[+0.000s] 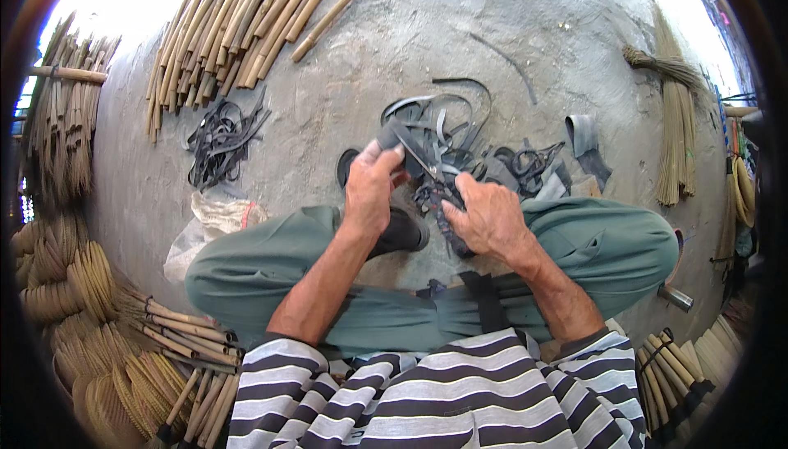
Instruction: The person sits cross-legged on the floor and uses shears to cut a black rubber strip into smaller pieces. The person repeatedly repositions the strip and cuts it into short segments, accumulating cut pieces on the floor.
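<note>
Pinched in my left hand (369, 182) is a piece of dark grey rubber sheet (388, 135), held up in front of me. My right hand (488, 217) is closed on the dark, wrapped-looking handles of a pair of scissors (420, 158). The scissor blades point up and left, reaching the rubber piece beside my left fingers. Long dark rubber strips (469, 125) curl on the floor just beyond the hands. More tangled strips and scraps (529, 166) lie to the right of them. Part of the scissor handles is hidden by my right fingers.
Bamboo poles (238, 26) lie on the concrete floor at the far left, above a bundle of black strips (223, 141). A whitish plastic bag (209, 231) sits by my left knee. Bristle bundles (675, 133) lie far right. Brooms (107, 326) crowd the near left. A wide rubber piece (585, 147) rests right.
</note>
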`<control>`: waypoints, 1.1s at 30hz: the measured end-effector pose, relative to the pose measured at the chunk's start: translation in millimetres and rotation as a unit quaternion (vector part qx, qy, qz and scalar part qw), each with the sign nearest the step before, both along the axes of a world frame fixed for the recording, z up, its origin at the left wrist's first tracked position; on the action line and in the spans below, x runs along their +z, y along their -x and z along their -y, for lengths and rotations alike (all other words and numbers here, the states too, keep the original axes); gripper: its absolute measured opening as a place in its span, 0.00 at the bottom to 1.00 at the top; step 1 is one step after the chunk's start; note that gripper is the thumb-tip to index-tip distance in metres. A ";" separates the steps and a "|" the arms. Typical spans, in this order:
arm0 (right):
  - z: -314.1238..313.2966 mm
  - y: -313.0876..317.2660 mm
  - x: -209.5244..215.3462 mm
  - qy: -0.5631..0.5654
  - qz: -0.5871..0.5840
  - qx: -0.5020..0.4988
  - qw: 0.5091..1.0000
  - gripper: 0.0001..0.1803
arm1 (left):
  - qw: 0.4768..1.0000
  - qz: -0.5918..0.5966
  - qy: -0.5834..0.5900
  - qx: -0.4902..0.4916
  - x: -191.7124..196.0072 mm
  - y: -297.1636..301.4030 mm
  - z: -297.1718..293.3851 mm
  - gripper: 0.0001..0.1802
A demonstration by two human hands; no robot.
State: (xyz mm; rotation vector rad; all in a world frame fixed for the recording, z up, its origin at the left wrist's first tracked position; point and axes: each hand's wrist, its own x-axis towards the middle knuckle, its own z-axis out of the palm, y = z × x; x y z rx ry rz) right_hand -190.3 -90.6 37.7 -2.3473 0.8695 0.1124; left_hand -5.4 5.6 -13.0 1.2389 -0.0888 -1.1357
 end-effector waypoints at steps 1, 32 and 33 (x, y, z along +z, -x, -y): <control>-1.0 0.1 -3.5 0.008 0.010 0.001 1.000 0.22 | 1.000 -0.008 -0.008 0.001 1.0 -3.6 -0.4 0.12; -3.0 0.8 -5.4 0.034 0.025 -0.014 0.999 0.23 | 0.999 0.027 0.040 -0.022 -4.0 10.5 -2.3 0.14; -3.3 0.4 -3.3 0.013 0.007 -0.020 1.000 0.23 | 0.999 0.026 0.035 -0.010 -3.0 9.2 -0.9 0.14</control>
